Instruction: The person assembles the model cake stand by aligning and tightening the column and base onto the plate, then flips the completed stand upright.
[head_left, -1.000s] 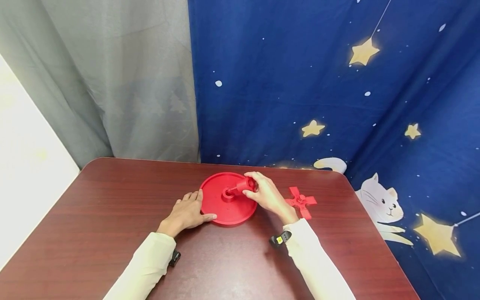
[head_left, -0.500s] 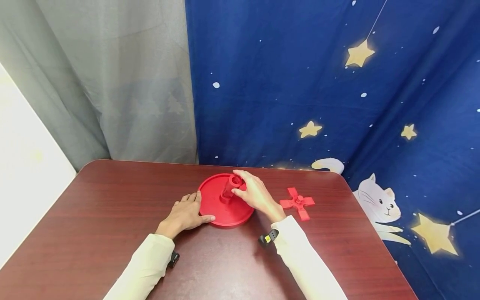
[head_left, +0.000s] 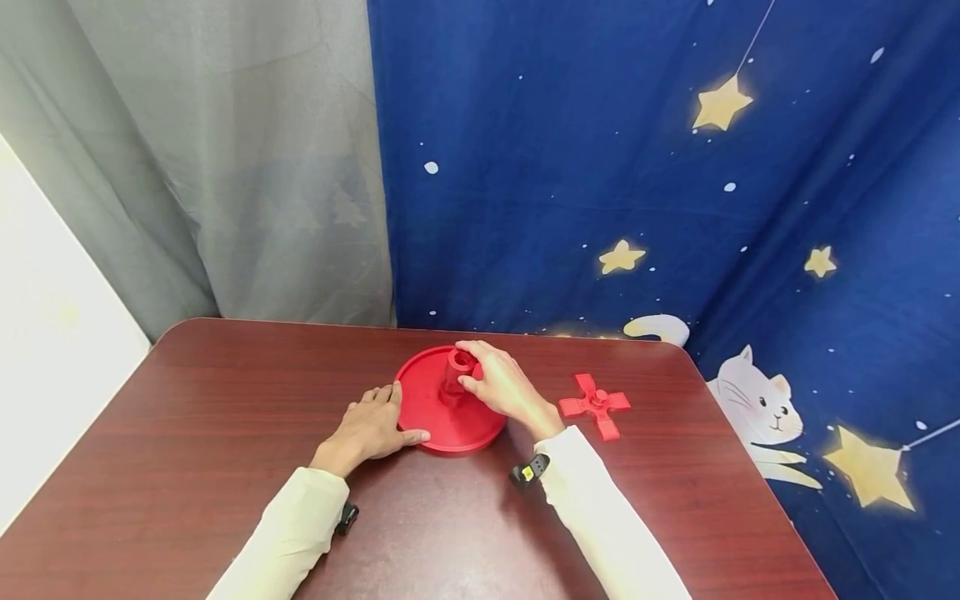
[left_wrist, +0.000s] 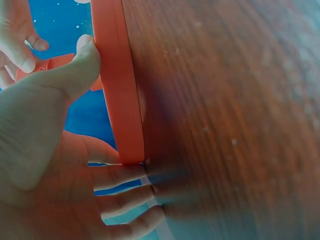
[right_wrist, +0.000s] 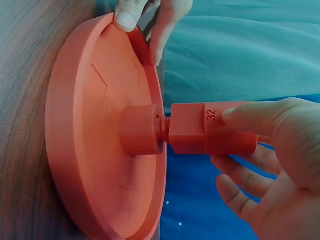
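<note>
Clearly, the red post (right_wrist: pixel 187 130) is held by the right hand (head_left: pixel 504 385), its thumb (right_wrist: pixel 242 115) laid near the number 32 (right_wrist: pixel 211 115) and its other fingers (right_wrist: pixel 245 177) curled on the opposite side. It is judged light and stiff, probably of plastic, and rather smooth, so a hold round the thick part seems advisable; the thin pin (right_wrist: pixel 164 129) may be more fragile. Nearly upright, the post is placed over the middle of the round base (head_left: pixel 461 433), with its pin at the socket (right_wrist: pixel 137 131); whether it is fully seated cannot be told. The base, lying on the table (head_left: pixel 247 417), is touched at its rim by the left hand (head_left: pixel 371 423), whose fingers are spread and fairly straight.
</note>
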